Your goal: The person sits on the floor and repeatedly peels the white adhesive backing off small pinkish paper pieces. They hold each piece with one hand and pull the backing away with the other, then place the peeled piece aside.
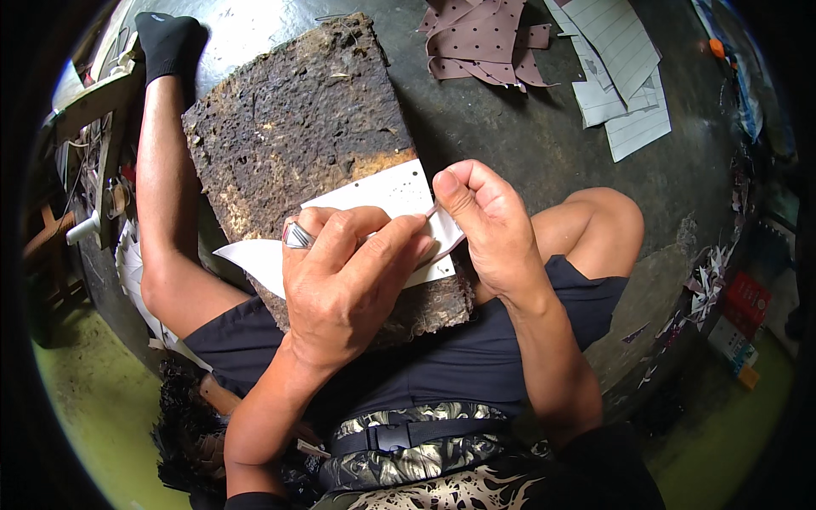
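Observation:
A flat white sheet piece [374, 192] with small dark dots lies on a rough, dark board [297, 110] across my lap. My left hand [340, 272], a ring on one finger, is closed over the sheet and presses it with fingertips and thumb. From under this hand a pointed white tip [257, 262] sticks out to the left; whether it belongs to the same piece is hidden. My right hand [495, 225] pinches the sheet's lifted right edge, which curls up and shows a brownish underside. Anything else between the left fingertips cannot be made out.
Dusty-pink pieces with holes [476, 42] lie on the dark floor beyond the board. Lined white sheets [616, 51] overlap at the far right. Paper scraps [705, 289] litter the right side. A wooden frame [93, 106] stands at the left, near my outstretched leg.

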Available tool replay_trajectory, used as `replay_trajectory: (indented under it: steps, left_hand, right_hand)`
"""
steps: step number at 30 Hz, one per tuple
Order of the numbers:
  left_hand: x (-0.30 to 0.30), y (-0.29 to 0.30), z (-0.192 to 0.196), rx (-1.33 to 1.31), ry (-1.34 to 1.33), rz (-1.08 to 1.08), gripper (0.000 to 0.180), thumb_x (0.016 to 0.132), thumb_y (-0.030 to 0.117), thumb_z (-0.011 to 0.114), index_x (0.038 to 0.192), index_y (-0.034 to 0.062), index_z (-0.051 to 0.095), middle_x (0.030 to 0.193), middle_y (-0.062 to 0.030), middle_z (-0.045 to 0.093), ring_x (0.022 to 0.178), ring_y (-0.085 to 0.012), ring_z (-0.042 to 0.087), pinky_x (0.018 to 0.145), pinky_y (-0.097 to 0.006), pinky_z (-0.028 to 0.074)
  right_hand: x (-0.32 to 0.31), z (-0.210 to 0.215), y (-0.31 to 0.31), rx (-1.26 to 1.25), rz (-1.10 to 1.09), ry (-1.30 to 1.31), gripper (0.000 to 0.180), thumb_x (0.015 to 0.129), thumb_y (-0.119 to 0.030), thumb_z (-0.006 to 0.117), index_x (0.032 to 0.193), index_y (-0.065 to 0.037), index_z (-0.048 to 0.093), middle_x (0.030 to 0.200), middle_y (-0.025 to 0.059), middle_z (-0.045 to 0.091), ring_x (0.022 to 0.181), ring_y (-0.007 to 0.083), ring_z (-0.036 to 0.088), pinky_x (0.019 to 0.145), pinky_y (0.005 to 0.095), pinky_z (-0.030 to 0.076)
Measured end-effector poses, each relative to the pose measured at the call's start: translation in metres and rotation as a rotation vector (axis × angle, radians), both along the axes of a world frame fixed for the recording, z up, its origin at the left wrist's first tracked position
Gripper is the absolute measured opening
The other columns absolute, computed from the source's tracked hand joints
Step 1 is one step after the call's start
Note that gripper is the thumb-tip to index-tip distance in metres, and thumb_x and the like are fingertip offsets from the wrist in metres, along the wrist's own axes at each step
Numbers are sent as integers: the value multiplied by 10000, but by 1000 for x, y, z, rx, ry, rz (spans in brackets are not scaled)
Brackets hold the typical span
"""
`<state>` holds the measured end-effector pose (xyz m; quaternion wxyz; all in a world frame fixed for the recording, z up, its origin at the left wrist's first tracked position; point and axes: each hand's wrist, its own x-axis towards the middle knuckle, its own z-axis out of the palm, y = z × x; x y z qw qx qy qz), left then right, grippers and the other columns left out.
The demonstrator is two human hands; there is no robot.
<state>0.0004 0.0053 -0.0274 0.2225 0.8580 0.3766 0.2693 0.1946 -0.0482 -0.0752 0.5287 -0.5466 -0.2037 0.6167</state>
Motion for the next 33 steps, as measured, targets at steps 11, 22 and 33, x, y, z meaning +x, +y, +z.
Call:
replay_trajectory:
  steps: [11,22,33]
  left_hand:
    - [-1,3,-1,21,1,-19,281,859,152,987,1113,166,867,969,23,711,834,-209,622,766,-407,471]
    - [-5,7,1,19,41,-55,303,847,182,985,1123,190,861,1052,38,717,947,-215,678,887,-421,443]
    - [-8,14,5,40,63,-97,313,845,221,985,1135,231,866,1075,63,728,1032,-205,677,1019,-458,385]
  right_hand:
    - [4,-13,2,-18,2,-82,352,1212,-366,696,1133,-24,715,948,-32,702,872,36,603,785,240,524]
    - [12,-28,5,-70,19,-196,383,1206,-385,704,1112,-14,717,910,-16,717,836,46,615,745,260,528]
    - [16,-34,9,-84,30,-197,327,1205,-372,708,1143,-51,708,942,-59,684,840,8,583,747,216,493]
